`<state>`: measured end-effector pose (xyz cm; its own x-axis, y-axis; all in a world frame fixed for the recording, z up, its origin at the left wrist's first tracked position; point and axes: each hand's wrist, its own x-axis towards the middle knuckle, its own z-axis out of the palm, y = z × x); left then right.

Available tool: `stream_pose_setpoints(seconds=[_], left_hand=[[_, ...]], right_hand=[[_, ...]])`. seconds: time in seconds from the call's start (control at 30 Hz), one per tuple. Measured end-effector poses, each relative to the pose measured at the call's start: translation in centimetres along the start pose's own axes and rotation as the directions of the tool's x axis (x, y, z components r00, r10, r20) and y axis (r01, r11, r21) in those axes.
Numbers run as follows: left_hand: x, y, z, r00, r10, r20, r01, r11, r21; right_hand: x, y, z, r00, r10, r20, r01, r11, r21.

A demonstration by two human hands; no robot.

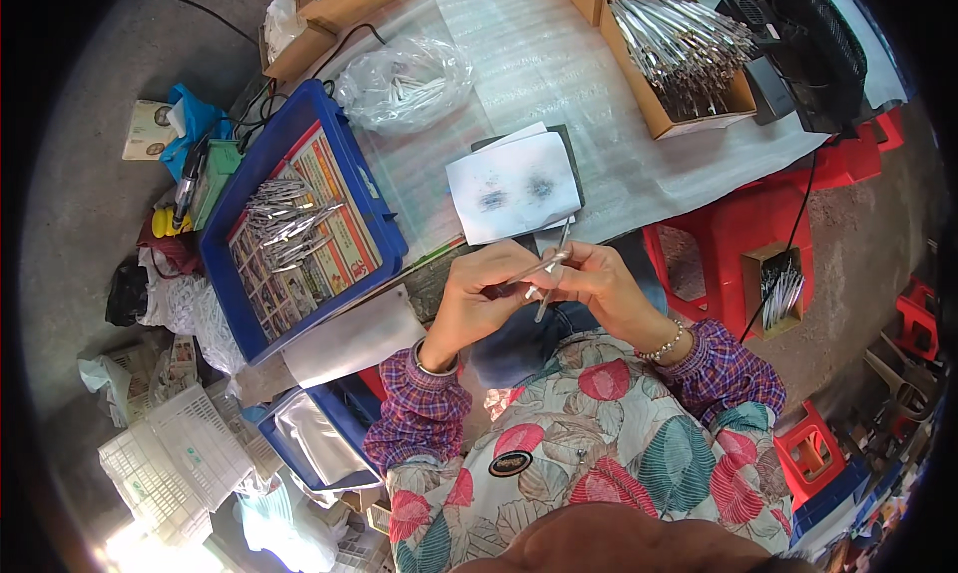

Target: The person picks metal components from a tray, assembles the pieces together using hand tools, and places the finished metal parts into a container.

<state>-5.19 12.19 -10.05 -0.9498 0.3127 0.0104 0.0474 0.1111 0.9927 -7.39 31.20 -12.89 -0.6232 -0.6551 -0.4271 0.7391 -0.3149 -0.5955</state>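
Above my lap, close to the table edge, both hands meet at fingertip height. My left hand (484,286) is closed on a slim pen-like rod (534,270) that slants toward the right hand. My right hand (611,291) pinches a second thin silver pen-like rod (566,236), which stands out past the fingers at both ends and crosses the first. A small white bit shows between the fingertips, too small to name. Just beyond the hands lie white paper sheets (514,186) with two dark scribbled patches, on a dark pad.
Left of the hands, a blue tray (384,239) holds several silver pen-like rods (289,219). A clear plastic bag (404,84) sits behind it. Far right, a cardboard box (689,126) is packed with similar rods (679,44). Red stools (718,239) and a small box (758,303) stand right.
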Motion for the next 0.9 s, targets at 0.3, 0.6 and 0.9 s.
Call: stream_pose_setpoints(seconds=[0.3, 0.6, 0.9], left_hand=[[-0.3, -0.2, 0.6, 0.923, -0.218, -0.317, 0.212, 0.976, -0.054], [-0.2, 0.4, 1.6, 0.933, -0.041, -0.357, 0.159, 0.938, 0.308], [-0.4, 0.3, 1.5, 0.952, 0.04, -0.302, 0.082, 0.92, 0.382]], right_hand=[[0.0, 0.4, -0.3, 0.966, -0.222, -0.134, 0.212, 0.974, -0.084], [0.3, 0.6, -0.4, 0.964, -0.227, -0.138, 0.218, 0.973, -0.076], [0.5, 1.0, 0.2, 0.898, -0.398, -0.188, 0.378, 0.916, -0.134]])
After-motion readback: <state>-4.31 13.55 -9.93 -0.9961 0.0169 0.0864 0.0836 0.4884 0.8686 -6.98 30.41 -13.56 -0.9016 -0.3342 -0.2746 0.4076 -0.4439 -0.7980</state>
